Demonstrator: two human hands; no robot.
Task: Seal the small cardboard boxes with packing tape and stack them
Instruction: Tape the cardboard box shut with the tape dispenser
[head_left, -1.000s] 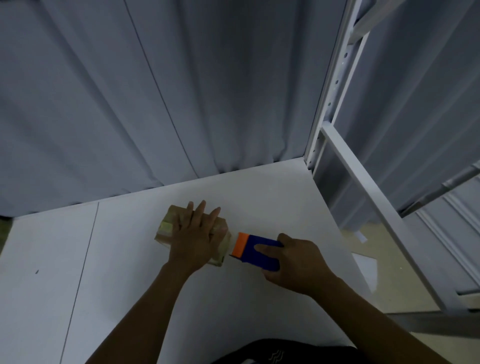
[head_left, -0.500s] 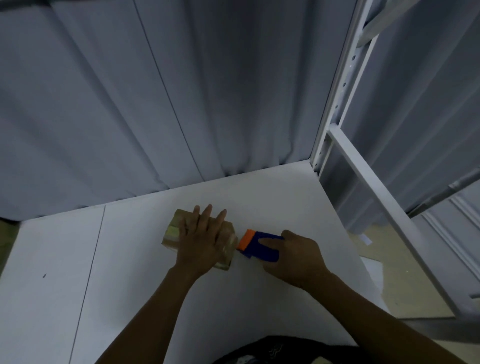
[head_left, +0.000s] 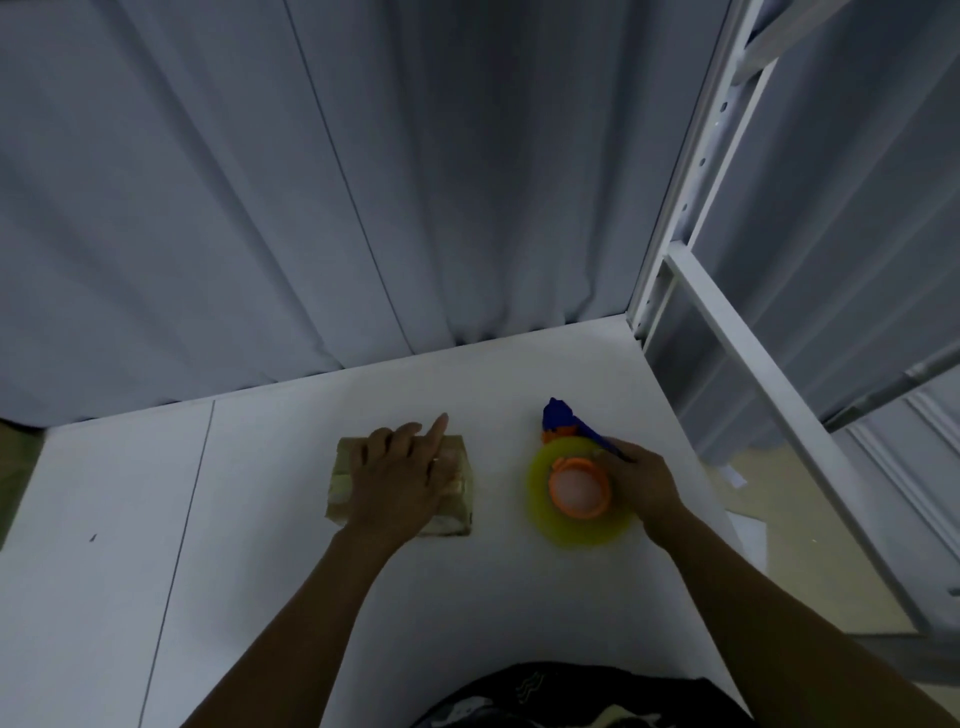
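Observation:
One small cardboard box (head_left: 459, 501) with glossy tape over it lies on the white table (head_left: 270, 545). My left hand (head_left: 400, 475) rests flat on its top, fingers straight and pointing away from me. To the right of the box, clear of it, my right hand (head_left: 641, 480) grips a tape dispenser (head_left: 574, 486). The dispenser has a blue handle, an orange hub and a yellow-green roll, and its roll side faces up at me.
A grey curtain (head_left: 311, 208) hangs along the table's far edge. A white metal rack post (head_left: 691, 171) and a slanting rail (head_left: 769, 395) stand at the table's right corner. The floor (head_left: 810, 545) lies beyond the right edge.
My right hand has pulled the dispenser away from the box's right end and turned it, so the roll now faces up. My left hand stays on the box.

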